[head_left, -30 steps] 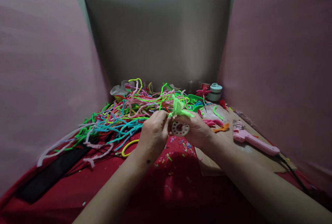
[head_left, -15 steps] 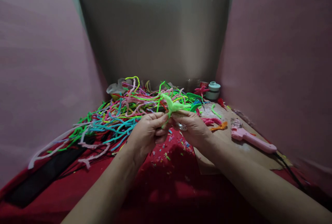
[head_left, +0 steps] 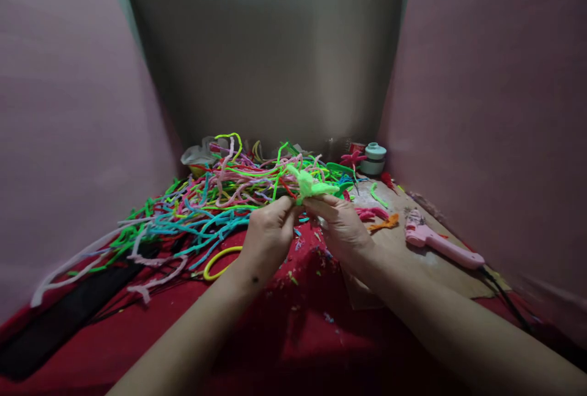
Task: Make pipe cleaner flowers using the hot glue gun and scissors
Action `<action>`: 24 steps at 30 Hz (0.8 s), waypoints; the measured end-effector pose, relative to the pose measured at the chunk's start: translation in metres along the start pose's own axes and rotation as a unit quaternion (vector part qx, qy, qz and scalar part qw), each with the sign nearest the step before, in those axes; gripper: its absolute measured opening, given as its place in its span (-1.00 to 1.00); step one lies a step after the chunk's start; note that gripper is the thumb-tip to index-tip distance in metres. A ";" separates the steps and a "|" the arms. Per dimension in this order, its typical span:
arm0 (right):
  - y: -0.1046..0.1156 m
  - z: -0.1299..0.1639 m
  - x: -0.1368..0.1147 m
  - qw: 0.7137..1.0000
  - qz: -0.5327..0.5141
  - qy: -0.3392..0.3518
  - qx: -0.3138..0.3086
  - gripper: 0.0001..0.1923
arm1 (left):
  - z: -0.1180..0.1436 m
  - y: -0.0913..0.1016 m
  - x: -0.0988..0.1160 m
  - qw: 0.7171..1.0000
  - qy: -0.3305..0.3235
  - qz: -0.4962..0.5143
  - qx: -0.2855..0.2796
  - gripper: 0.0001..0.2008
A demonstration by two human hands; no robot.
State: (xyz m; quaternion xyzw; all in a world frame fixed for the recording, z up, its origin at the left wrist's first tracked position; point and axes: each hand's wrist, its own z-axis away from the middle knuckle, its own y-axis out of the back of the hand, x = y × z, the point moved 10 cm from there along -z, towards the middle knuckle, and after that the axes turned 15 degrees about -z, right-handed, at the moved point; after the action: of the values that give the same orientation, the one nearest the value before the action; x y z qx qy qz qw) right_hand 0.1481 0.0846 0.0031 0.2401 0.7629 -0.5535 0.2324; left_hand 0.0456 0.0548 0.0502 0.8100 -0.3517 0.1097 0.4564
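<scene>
A red cloth (head_left: pixel 284 335) covered the work surface, walled in by pink panels (head_left: pixel 68 109) at both sides and a grey board (head_left: pixel 275 54) behind. Across the cloth's far left spread a big tangle of coloured pipe cleaners (head_left: pixel 197 206), with a yellow loop (head_left: pixel 219 261) lying at its near edge, just left of the left wrist. On the right lay a brown cardboard sheet (head_left: pixel 413 249) carrying a pink glue gun (head_left: pixel 440 244), an orange scrap (head_left: pixel 385 223), and farther back a small pale green tub (head_left: pixel 375 159).

Both hands met at the centre, above the cloth and in front of the tangle. The left hand (head_left: pixel 268 234) was curled closed, thumb and fingertips pinching the lower stem of a bright green pipe-cleaner shape (head_left: pixel 308 184). The right hand (head_left: pixel 342 225) was likewise closed, its fingers gripping the same piece from the other side. The green shape rose just above and between the two sets of fingertips, its fuzzy arms splaying up and to the right.
</scene>
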 end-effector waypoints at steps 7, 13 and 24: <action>-0.009 0.001 0.003 0.999 -0.008 -0.029 -0.038 -0.85 | 0.008 -0.032 -0.017 0.913 0.154 0.349 -0.147 -0.76; -0.017 0.003 0.005 0.994 0.014 -0.057 -0.097 -0.83 | 0.019 -0.055 -0.011 0.791 0.195 0.516 -0.263 -0.79; -0.002 0.003 0.004 0.999 0.031 -0.013 -0.029 -0.88 | -0.004 0.011 -0.017 0.991 0.029 0.132 0.017 -0.83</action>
State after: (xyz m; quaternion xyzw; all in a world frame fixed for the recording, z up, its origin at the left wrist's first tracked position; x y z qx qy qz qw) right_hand 0.1442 0.0818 0.0013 0.2490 0.7680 -0.5265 0.2663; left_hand 0.0261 0.0621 0.0510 0.7606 -0.4403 0.1983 0.4339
